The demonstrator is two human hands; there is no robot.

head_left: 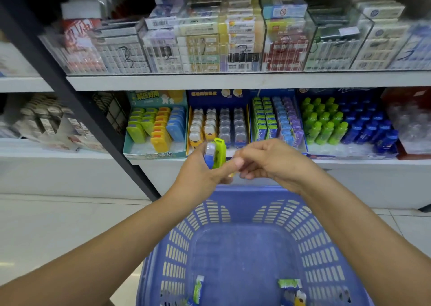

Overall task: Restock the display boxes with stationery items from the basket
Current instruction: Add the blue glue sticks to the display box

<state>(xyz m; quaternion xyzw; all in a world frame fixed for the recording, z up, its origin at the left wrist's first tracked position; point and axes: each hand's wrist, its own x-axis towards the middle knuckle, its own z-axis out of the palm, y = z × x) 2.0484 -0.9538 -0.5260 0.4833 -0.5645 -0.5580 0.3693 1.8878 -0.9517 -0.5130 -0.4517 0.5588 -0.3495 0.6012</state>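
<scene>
My left hand (200, 172) grips two small stationery items side by side, a blue one (209, 156) and a lime-green one (219, 152), held upright above the blue plastic basket (310, 242). My right hand (268, 159) meets the left, fingers pinched at the items' lower edge; a bit of yellow shows between the fingertips. Straight behind the hands on the lower shelf stand display boxes: a teal box (130, 150) with yellow, orange and blue cases, and a dark blue box (217, 94) with yellow and grey animal-shaped items. A few packets (197, 290) lie at the basket's near end.
More display boxes to the right hold green, blue and purple packs (276, 121) and green and blue bottles (345, 126). The upper shelf (163, 81) carries clear bins of boxed goods. A black upright post (77, 91) slants down the left. White tiled floor surrounds the basket.
</scene>
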